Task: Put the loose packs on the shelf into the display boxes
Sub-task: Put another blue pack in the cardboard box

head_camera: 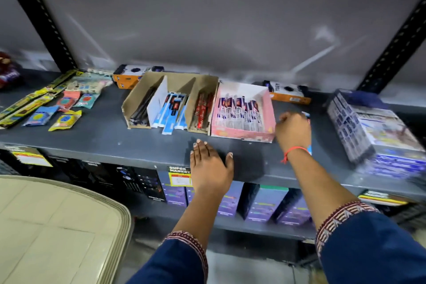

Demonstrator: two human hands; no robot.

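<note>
On the grey shelf [96, 138] stands a brown cardboard display box [171, 81] with black, blue-white and red packs in its compartments. Beside it on the right is a pink display box [242, 132] of purple-white packs. My right hand [294, 130] is just right of the pink box, closed on a thin blue-and-white pack [307, 115] that shows above and below the hand. My left hand [211, 166] lies flat and open on the shelf's front edge, in front of the boxes. Several loose small packs [65, 120] and long yellow packs [30, 101] lie at the left.
Orange-and-white boxes [290, 93] lie behind the display boxes. A large wrapped blue-white bundle [373, 131] fills the shelf's right end. Purple boxes [265, 203] stand on the lower shelf. A beige plastic surface [57, 226] is at lower left. Black uprights frame the bay.
</note>
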